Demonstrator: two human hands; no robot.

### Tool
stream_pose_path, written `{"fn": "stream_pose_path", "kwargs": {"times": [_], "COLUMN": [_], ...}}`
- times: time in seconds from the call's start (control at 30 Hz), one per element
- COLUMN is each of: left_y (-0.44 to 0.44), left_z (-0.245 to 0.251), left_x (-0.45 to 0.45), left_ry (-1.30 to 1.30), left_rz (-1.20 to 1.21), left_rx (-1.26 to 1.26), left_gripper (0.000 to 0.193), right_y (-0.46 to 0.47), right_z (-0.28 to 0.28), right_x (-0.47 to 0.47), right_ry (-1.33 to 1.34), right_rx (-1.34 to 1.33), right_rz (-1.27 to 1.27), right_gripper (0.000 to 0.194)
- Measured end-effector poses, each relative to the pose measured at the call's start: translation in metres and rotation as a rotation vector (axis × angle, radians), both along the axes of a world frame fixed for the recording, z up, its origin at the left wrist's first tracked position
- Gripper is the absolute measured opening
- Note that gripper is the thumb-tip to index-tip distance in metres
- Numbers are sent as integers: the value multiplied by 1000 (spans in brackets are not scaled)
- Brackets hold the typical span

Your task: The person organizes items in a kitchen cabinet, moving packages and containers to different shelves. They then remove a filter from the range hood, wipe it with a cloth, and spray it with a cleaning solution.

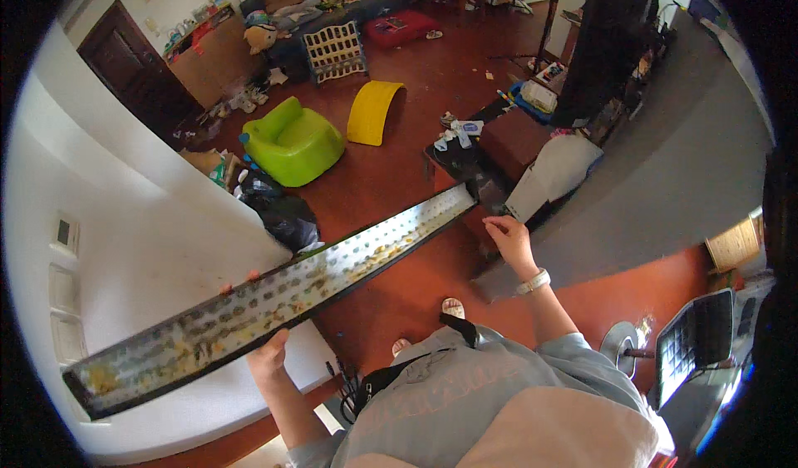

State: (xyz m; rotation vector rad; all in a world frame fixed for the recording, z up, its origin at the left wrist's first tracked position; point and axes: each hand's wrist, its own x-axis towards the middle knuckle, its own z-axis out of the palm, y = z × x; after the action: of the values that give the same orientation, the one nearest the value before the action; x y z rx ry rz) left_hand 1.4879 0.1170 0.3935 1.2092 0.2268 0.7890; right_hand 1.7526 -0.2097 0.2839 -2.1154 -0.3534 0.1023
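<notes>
A long, narrow metal tray (pixel 274 303) with a dark rim runs slantwise across the view. Rows of dark, hole-like spots cover its floor, along with yellow-brown grime. My left hand (pixel 271 352) grips it from below near the middle, the fingertips showing over its far edge. Just beyond the tray's right end is my right hand (pixel 512 243), fingers loosely bent, with nothing visible in them. A pale band circles that wrist.
A white counter (pixel 312 368) and wall (pixel 156 218) border my left. At my right stretches a grey surface (pixel 661 175). On the red floor stand a green child's seat (pixel 296 141), a yellow curved panel (pixel 374 112) and black bags (pixel 280 215). A stool (pixel 620 346) stands behind right.
</notes>
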Motion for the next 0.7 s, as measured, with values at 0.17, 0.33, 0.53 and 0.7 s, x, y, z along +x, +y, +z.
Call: {"fn": "stream_pose_path", "kwargs": {"times": [0.17,0.33,0.53,0.7], "left_y": [-28,-40,-51,-65], "left_z": [1,11,12,12], "left_x": [27,18,12,13], "left_ry": [-39,-42,-77,-28], "left_rz": [149,164,243,310], "left_rx": [88,67,-27,-144], "left_gripper": [98,95,97,98], "right_y": [34,80,118,118], "right_z": [2,-5,-27,-34], "right_x": [90,101,114,119], "right_ry": [-45,-102,-234,-233], "right_rx": [-49,-171,-268,-318], "right_rz": [134,267,322,279], "right_gripper": [19,21,26,25]}}
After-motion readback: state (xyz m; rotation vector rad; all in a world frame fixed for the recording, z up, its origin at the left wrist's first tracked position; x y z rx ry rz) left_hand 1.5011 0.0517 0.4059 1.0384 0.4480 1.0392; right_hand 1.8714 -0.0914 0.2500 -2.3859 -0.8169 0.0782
